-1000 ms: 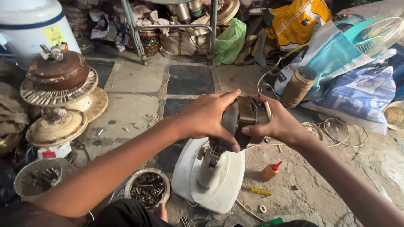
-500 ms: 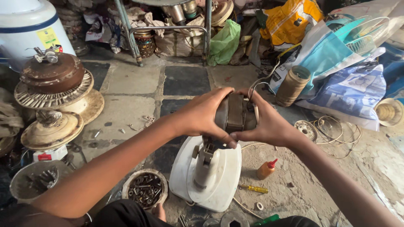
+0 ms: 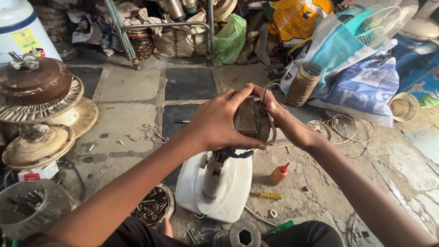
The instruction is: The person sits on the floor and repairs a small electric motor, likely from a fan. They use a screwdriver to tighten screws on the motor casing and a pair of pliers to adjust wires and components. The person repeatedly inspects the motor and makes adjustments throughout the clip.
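The motor [image 3: 250, 120], a dull grey metal drum with a flat band across its face, sits atop the grey neck of a white plastic fan base [image 3: 215, 183] that stands on the floor between the person's knees. The left hand [image 3: 218, 122] is curled over the motor's left side, fingers bent and thumb stretched along the lower edge, gripping it. The right hand [image 3: 286, 121] closes on the right side, fingers wrapped over the top rim and touching the left fingertips; a thin wire loop hangs by its palm.

Just right of the base lie a small orange bottle [image 3: 278, 174] with a red cap and a yellow-handled screwdriver [image 3: 266, 195]. Left of the base is a round bowl [image 3: 153, 206] full of dark screws and nuts. A black toothed disc with a hexagonal hole [image 3: 244, 234] lies near the bottom edge.

The floor [image 3: 137, 91] is rough stone slabs, dusty and cracked. At the left stand rusted, dome-shaped fan motors [image 3: 39, 91] with ribbed rims. Beyond the hands are a brown spool [image 3: 303, 83], coiled wire [image 3: 347, 126], a green plastic bag [image 3: 230, 39] and blue printed sacks [image 3: 366, 87].
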